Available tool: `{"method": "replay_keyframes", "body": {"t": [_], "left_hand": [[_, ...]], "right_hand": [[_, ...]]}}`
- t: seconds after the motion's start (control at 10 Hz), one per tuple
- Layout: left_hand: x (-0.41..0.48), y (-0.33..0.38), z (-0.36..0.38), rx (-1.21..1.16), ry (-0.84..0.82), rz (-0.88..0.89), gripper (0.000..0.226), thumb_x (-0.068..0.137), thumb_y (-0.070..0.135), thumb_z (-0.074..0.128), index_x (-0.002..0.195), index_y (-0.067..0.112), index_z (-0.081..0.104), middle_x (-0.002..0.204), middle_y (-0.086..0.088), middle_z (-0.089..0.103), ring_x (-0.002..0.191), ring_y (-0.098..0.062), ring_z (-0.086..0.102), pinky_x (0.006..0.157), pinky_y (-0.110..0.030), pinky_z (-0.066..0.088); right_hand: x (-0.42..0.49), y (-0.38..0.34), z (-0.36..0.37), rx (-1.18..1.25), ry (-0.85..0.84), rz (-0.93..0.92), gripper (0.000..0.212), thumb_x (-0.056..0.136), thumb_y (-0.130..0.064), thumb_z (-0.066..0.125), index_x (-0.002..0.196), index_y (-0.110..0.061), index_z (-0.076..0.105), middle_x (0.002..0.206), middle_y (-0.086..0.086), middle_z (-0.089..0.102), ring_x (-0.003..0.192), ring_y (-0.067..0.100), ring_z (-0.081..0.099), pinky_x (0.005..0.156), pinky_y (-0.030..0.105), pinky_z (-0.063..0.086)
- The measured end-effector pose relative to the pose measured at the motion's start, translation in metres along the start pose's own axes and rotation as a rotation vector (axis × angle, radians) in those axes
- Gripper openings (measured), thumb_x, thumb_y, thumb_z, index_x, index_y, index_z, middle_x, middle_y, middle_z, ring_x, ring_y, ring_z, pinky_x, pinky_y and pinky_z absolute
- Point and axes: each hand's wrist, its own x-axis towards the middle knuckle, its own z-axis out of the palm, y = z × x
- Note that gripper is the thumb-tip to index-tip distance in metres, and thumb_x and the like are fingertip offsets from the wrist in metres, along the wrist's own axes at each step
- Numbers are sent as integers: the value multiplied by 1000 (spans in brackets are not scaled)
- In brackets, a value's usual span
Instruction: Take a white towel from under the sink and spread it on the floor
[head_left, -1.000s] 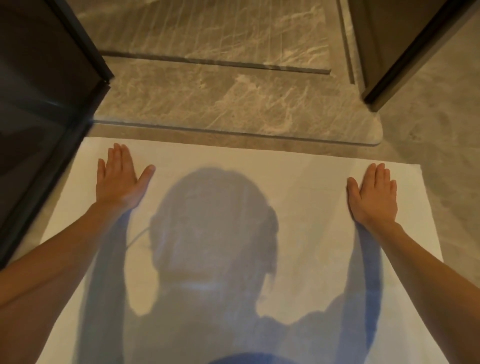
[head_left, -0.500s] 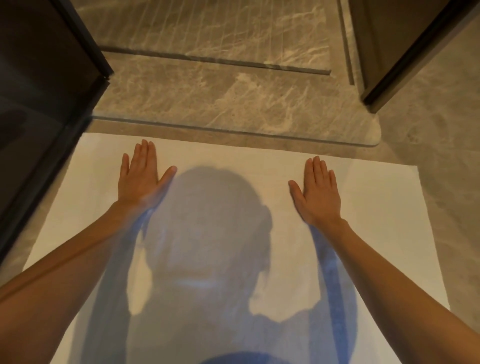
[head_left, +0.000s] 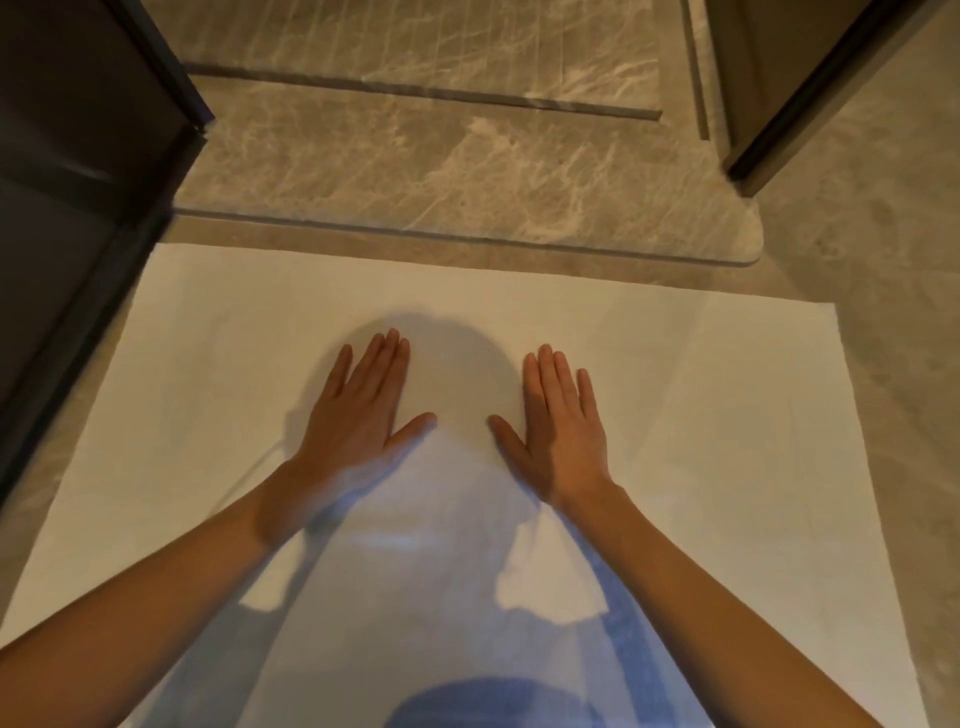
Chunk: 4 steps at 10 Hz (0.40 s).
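The white towel (head_left: 701, 415) lies flat and unfolded on the floor, filling most of the lower view. My left hand (head_left: 361, 410) rests palm down on its middle, fingers straight and together, thumb out. My right hand (head_left: 558, 426) lies palm down beside it, a short gap between the two thumbs. Neither hand grips anything. My own shadow falls across the towel's centre and near part.
A raised marble threshold (head_left: 467, 176) runs along the towel's far edge. A dark glass panel with a black frame (head_left: 78, 208) stands at the left, touching the towel's left side. A dark door frame (head_left: 789, 104) stands at the far right. Grey floor (head_left: 893, 364) borders the towel's right edge.
Both hands have slid inward along the towel, from near its far corners to its middle, and now lie close together. The towel stays flat.
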Motion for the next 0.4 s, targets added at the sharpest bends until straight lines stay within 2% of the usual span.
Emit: {"method": "replay_keyframes", "body": {"t": [0.2,0.3,0.4], "left_hand": [[2,7,-7,6,-51,-32,85,85,63,19,147,5,14,156,-13,17,144,-24,13,116,-39,1],[-3,18,-26,-37,-86,-84,82,86,58,20,146,4,19,154,-15,21,143,-27,19,115,-43,10],[-17,34,-63,-15,-127,-97,67,94,46,35,146,4,22,154,-15,22,142,-26,20,116,-42,10]], "right_hand": [[1,-6,-8,6,-74,25,77,91,-58,23,149,-7,13,158,13,12,146,26,6,117,40,-1],[7,-12,-31,35,-219,55,71,95,-49,30,149,-8,9,158,13,5,146,27,2,118,42,2],[3,-24,-75,93,-350,17,64,96,-30,40,149,-9,11,158,14,4,145,27,6,117,40,11]]}}
